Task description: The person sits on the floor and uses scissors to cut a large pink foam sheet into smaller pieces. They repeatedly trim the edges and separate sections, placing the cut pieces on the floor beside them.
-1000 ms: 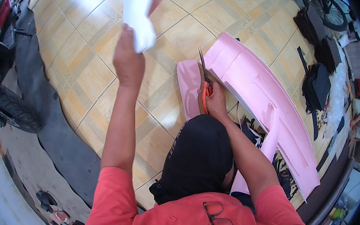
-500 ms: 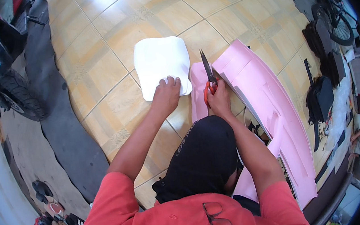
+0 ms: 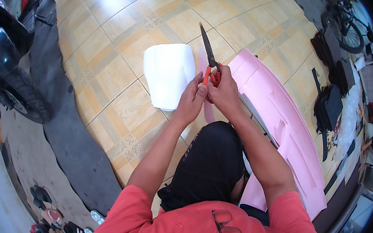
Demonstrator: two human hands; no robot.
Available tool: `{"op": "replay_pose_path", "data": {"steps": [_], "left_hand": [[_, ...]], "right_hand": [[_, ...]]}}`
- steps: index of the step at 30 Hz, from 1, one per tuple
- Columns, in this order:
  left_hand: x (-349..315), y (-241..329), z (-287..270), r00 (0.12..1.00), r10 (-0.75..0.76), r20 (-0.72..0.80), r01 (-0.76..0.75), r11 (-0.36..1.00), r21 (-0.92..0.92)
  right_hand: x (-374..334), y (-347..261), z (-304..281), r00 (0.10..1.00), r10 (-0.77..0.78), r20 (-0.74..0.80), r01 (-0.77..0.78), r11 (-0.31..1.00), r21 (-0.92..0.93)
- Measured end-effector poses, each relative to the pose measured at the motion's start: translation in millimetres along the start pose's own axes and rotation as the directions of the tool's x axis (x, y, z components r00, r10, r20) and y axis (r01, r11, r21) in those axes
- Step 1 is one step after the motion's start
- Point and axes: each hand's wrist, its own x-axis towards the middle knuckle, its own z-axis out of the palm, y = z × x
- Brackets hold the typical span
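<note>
Head view, looking down over my knees to the tiled floor (image 3: 115, 102); my right hand (image 3: 224, 91) is closed around the orange handles of the scissors (image 3: 210, 57), whose dark blades are shut and point away from me, above the floor; my left hand (image 3: 191, 102) meets the right at the handles, its fingers curled and its fingertips touching the orange grips; a white foam piece (image 3: 167, 74) lies flat on the tiles just to the left of both hands, its near edge beside my left hand; a large pink foam sheet (image 3: 285, 123) lies to my right, running from the scissors down past my right forearm; a motorcycle wheel (image 3: 23, 97) stands well apart, at far left.
</note>
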Motion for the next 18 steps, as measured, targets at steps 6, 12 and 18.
{"op": "replay_pose_path", "data": {"steps": [6,12,18], "left_hand": [[30.5,-2.1,-14.5,0.961,-0.261,0.094,0.276,0.875,-0.396],[82.4,-44.6,-38.6,0.921,-0.324,-0.217,0.158,0.820,-0.550],[87.0,-61.7,-18.7,0.907,-0.147,-0.394,0.328,0.834,0.443]], "right_hand": [[8.3,3.0,12.6,0.970,0.089,0.224,-0.220,0.709,0.670],[26.0,37.2,26.9,0.984,0.151,0.098,-0.161,0.982,0.097],[28.8,97.9,48.3,0.880,0.343,0.328,-0.386,0.919,0.075]]}}
